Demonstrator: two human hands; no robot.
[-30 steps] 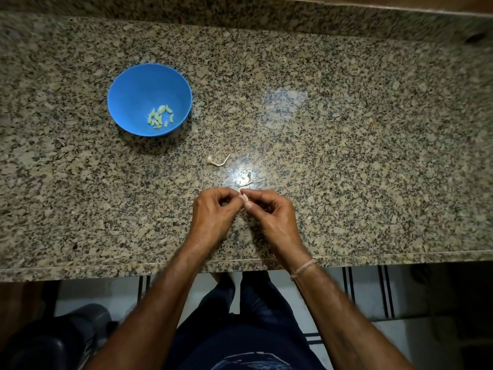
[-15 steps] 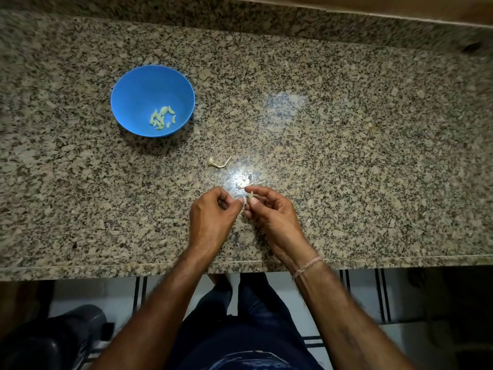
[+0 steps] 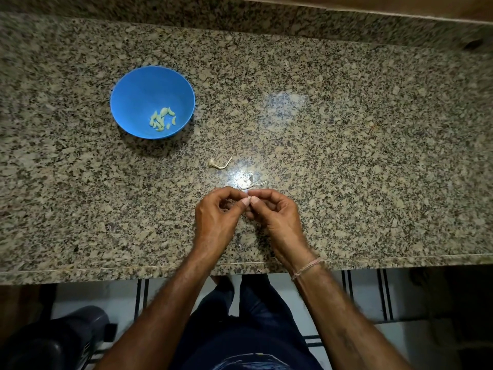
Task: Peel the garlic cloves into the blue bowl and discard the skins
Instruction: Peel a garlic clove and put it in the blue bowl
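Observation:
A blue bowl (image 3: 138, 86) stands on the granite counter at the left, with several peeled garlic cloves (image 3: 162, 119) lying in its bottom. Near the counter's front edge my left hand (image 3: 216, 217) and my right hand (image 3: 277, 216) meet fingertip to fingertip. Both pinch one small garlic clove (image 3: 248, 201) between thumbs and forefingers; the fingers hide most of it. Pale skin scraps (image 3: 252, 184) lie on the counter just beyond my fingertips.
A dry garlic stem piece (image 3: 220, 164) lies between the bowl and my hands. The granite counter (image 3: 360, 156) ends in a raised back ledge. Below the front edge a dark object (image 3: 53, 340) stands on the tiled floor at the left.
My hands have drawn back together at the fingertips around the clove. The bowl, the stem and the scraps have not moved on the counter.

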